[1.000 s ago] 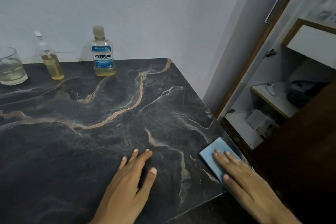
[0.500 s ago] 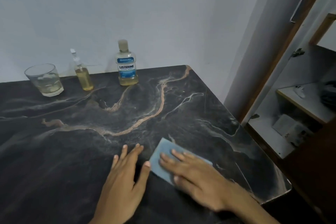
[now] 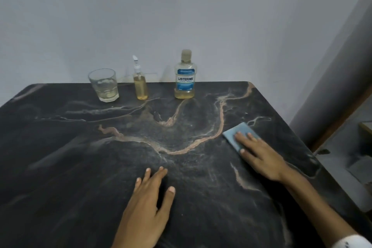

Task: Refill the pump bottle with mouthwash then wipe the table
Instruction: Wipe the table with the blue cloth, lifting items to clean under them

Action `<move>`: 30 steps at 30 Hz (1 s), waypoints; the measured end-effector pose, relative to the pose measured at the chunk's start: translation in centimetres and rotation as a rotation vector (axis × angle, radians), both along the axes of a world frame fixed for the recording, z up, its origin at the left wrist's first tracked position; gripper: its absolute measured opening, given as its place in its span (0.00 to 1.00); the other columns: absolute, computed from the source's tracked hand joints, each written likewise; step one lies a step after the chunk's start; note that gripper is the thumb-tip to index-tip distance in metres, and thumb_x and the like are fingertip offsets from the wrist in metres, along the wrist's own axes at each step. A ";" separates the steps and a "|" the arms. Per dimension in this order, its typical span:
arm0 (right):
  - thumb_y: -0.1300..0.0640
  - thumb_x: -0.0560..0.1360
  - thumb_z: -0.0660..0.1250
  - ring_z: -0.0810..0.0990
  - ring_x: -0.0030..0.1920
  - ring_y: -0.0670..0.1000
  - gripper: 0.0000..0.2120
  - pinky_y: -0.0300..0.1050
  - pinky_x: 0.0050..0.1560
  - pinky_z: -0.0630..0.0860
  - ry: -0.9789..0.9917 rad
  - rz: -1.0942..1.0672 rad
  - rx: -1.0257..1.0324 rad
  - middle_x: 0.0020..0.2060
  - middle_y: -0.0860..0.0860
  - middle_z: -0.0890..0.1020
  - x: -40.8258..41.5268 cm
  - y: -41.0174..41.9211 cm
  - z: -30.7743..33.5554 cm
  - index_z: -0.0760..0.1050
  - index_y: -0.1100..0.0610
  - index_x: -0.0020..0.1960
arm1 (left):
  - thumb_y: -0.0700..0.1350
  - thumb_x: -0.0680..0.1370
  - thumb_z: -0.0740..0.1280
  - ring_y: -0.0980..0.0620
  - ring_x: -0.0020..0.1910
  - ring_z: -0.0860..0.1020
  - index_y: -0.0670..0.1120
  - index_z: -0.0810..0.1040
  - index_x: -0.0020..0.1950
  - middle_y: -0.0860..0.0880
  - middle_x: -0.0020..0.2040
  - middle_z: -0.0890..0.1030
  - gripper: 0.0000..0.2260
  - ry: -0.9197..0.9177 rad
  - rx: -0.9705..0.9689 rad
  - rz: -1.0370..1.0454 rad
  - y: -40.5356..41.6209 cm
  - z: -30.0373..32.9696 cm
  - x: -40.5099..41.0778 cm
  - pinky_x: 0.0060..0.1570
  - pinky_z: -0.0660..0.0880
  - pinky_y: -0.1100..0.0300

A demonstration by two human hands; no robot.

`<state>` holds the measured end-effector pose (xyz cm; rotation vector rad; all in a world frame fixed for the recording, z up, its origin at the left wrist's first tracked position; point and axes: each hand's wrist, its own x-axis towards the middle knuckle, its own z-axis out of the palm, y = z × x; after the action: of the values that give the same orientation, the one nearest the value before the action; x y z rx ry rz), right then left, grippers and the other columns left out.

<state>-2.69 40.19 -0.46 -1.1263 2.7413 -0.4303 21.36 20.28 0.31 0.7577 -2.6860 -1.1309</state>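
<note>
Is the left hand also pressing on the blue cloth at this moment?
No, the left hand lies flat on the bare table, apart from the blue cloth, which only the right hand presses.

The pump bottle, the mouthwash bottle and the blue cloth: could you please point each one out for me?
pump bottle (image 3: 140, 88), head view, on its amber-filled body.
mouthwash bottle (image 3: 185, 81), head view, on its blue label.
blue cloth (image 3: 236, 132), head view, on the bare part ahead of the right hand's fingers.

One glass (image 3: 104, 85), one pump bottle (image 3: 140, 82), one mouthwash bottle (image 3: 184, 78), one blue cloth (image 3: 239, 134), two hands (image 3: 147, 207)
</note>
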 end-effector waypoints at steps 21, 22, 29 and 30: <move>0.50 0.83 0.52 0.44 0.76 0.44 0.24 0.37 0.73 0.38 0.022 0.497 -0.030 0.75 0.40 0.51 9.3 -16.0 -1.4 0.51 0.48 0.77 | 0.55 0.81 0.52 0.67 0.70 0.38 0.56 0.53 0.75 0.62 0.76 0.52 0.23 0.059 -0.089 0.113 -5.8 -0.9 3.4 0.69 0.35 0.68; 0.49 0.83 0.52 0.42 0.75 0.42 0.24 0.35 0.72 0.36 0.016 0.594 -0.044 0.75 0.38 0.50 11.4 -15.9 -1.6 0.51 0.47 0.77 | 0.55 0.80 0.53 0.67 0.70 0.39 0.56 0.53 0.75 0.61 0.77 0.52 0.23 0.065 -0.092 0.136 -6.4 -1.0 3.9 0.69 0.36 0.68; 0.40 0.75 0.66 0.56 0.73 0.35 0.22 0.29 0.71 0.51 -0.352 0.600 -0.161 0.68 0.28 0.63 10.6 -6.6 0.8 0.69 0.37 0.68 | 0.56 0.80 0.53 0.66 0.71 0.40 0.54 0.55 0.76 0.60 0.77 0.53 0.24 0.098 -0.073 0.235 -9.5 -1.6 6.9 0.72 0.39 0.65; 0.42 0.74 0.68 0.57 0.73 0.35 0.22 0.32 0.72 0.52 -0.369 0.530 -0.174 0.68 0.29 0.65 9.1 -6.2 0.9 0.70 0.37 0.66 | 0.56 0.80 0.53 0.66 0.71 0.40 0.54 0.55 0.76 0.60 0.77 0.53 0.24 0.107 -0.070 0.241 -9.7 -1.7 7.2 0.73 0.40 0.64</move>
<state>6.41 34.03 0.45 -1.5654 2.0237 -0.7178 28.53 10.55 -1.36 0.9498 -2.4531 -0.9842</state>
